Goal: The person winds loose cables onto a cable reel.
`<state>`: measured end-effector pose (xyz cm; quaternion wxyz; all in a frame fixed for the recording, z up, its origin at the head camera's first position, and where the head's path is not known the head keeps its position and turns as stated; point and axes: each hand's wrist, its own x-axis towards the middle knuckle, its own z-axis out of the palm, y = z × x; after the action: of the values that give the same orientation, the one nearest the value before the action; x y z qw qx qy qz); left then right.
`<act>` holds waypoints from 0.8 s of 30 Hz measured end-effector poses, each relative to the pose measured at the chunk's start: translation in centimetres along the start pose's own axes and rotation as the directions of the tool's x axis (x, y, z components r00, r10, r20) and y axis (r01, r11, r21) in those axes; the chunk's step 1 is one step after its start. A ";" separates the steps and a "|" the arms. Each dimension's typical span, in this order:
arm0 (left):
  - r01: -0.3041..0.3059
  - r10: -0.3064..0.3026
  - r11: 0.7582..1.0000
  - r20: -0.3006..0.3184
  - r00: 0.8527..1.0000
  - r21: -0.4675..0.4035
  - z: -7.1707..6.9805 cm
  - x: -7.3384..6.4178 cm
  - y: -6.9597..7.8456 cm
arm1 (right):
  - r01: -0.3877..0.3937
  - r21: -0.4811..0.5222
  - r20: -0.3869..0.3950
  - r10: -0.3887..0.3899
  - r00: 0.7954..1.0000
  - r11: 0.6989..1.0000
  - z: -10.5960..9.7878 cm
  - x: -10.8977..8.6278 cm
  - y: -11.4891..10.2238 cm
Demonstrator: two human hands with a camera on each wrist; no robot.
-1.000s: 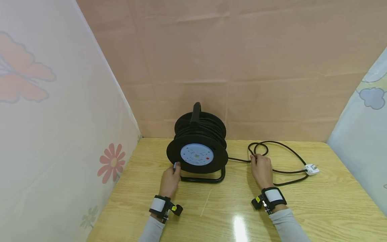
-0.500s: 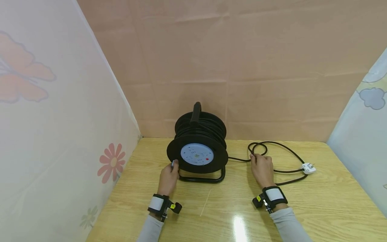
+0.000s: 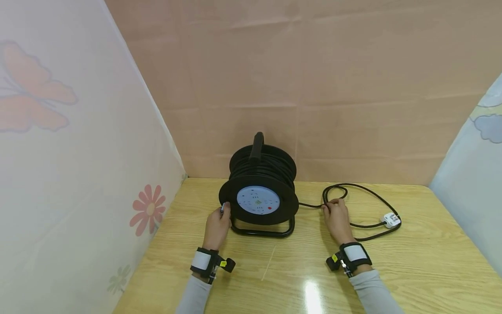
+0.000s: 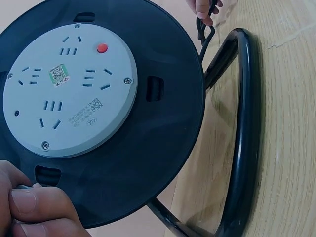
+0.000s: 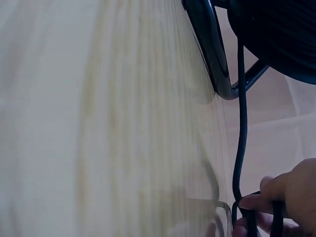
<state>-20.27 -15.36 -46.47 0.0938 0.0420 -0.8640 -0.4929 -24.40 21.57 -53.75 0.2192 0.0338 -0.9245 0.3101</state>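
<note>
A black cable reel (image 3: 260,168) stands upright on its tubular frame, wound with black cable. Its front disc (image 4: 163,133) carries a pale round socket panel (image 3: 258,200) with a red button (image 4: 102,48). At the disc's left edge my left hand (image 3: 217,226) grips a small knob, mostly hidden by curled fingers (image 4: 47,203). To the right of the reel, my right hand (image 3: 337,220) pinches the loose cable (image 5: 242,123) between thumb and fingers. The cable runs from the reel to this hand, then loops across the table to a white plug (image 3: 391,220).
The wooden table (image 3: 298,270) meets a tan backdrop (image 3: 353,109) close behind the reel. A floral sheet (image 3: 98,152) hangs at the left, and a pale printed sheet (image 3: 474,183) at the right. The reel's carry handle (image 3: 256,148) sticks up on top.
The disc has turned slightly clockwise, my left hand going up and left with the knob. The white plug has slid left, closer to my right hand, which keeps its place on the cable.
</note>
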 end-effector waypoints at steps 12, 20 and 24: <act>0.004 -0.004 1.000 0.011 1.000 -0.009 -0.1 0.1 -0.1 | -0.012 0.022 -0.073 0.014 0.997 1.000 -0.3 0.0 -0.5; -0.008 0.008 1.000 0.014 1.000 -0.006 0.0 0.0 0.0 | 0.050 -0.061 -0.121 -0.057 0.991 0.997 -0.1 0.0 -0.4; -0.006 0.006 1.000 0.012 1.000 -0.005 -0.1 0.0 0.1 | 0.060 -0.088 -0.108 -0.069 0.992 0.994 -0.2 0.0 -0.3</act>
<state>-20.27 -15.36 -46.35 0.0902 0.0363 -0.8633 -0.4952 -24.31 21.40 -53.44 0.2812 0.0374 -0.9216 0.2650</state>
